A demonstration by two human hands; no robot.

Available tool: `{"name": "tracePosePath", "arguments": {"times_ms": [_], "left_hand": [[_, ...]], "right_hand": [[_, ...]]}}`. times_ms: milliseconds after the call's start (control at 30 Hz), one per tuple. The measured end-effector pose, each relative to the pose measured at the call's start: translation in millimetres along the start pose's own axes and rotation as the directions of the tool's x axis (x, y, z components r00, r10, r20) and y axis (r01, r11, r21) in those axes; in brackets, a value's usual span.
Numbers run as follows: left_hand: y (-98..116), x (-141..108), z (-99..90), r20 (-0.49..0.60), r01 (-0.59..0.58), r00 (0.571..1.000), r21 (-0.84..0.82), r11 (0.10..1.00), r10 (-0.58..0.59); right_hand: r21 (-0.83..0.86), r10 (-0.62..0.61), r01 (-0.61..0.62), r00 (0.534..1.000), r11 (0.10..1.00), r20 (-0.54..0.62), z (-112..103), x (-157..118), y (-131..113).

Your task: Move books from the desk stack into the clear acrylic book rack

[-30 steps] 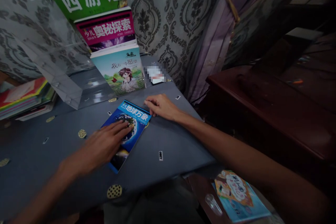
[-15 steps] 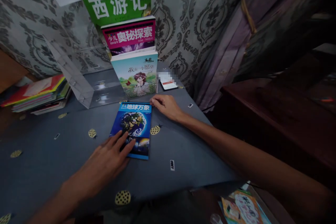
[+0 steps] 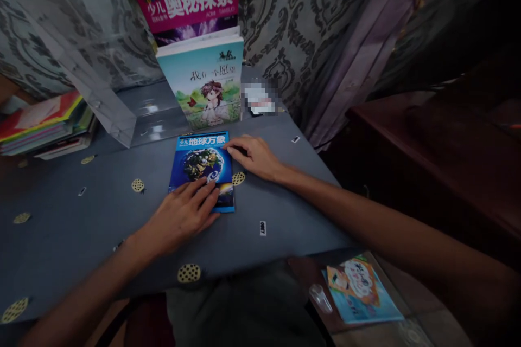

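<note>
Head view: left hand (image 3: 181, 218) flat, open on blue Earth book (image 3: 202, 160); right hand (image 3: 253, 157) open, fingertips on book's right edge; neither gripping. Upright girl-cover book (image 3: 201, 82) just behind.

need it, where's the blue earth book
Head view: the blue earth book lies on the grey table below the upright girl-cover book, left hand on it, right hand at its right edge.
</note>
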State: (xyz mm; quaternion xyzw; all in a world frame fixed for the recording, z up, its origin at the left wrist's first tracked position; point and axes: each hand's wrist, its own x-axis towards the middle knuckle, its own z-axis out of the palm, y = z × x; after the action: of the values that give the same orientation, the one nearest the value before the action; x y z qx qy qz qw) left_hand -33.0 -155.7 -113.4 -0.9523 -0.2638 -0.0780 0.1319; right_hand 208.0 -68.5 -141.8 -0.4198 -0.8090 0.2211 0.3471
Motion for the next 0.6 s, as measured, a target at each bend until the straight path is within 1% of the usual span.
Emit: {"name": "tracePosePath", "arguments": {"times_ms": [100,233,333,433,600], "left_hand": [[-0.1,-3.5,2.1,-0.059,-0.019,0.998,-0.009,1.000,0.018],[0.1,-3.8,0.2,-0.092,-0.037,0.995,0.021,0.999,0.038],[-1.1,-2.1,-2.8,-0.114,-0.058,0.992,0.019,0.998,0.060],[-3.1,-1.7,-4.7,-0.095,-0.060,0.994,-0.034,0.998,0.056],[-4.3,-2.6,-4.5,-0.068,-0.030,0.997,-0.082,0.996,0.024]], "right_hand": [[0.016,0.004,-0.005,1.000,1.000,0.019,0.9,-12.8,-11.8],[0.072,0.036,-0.039,0.998,0.997,0.042,0.7,-27.9,-24.8],[0.145,0.041,-0.049,0.997,0.988,0.058,0.5,-36.8,-32.0],[0.220,0.040,-0.057,0.996,0.974,0.082,0.8,-41.8,-37.0],[0.270,0.049,-0.075,0.994,0.960,0.101,0.5,-43.0,-42.3]]}}
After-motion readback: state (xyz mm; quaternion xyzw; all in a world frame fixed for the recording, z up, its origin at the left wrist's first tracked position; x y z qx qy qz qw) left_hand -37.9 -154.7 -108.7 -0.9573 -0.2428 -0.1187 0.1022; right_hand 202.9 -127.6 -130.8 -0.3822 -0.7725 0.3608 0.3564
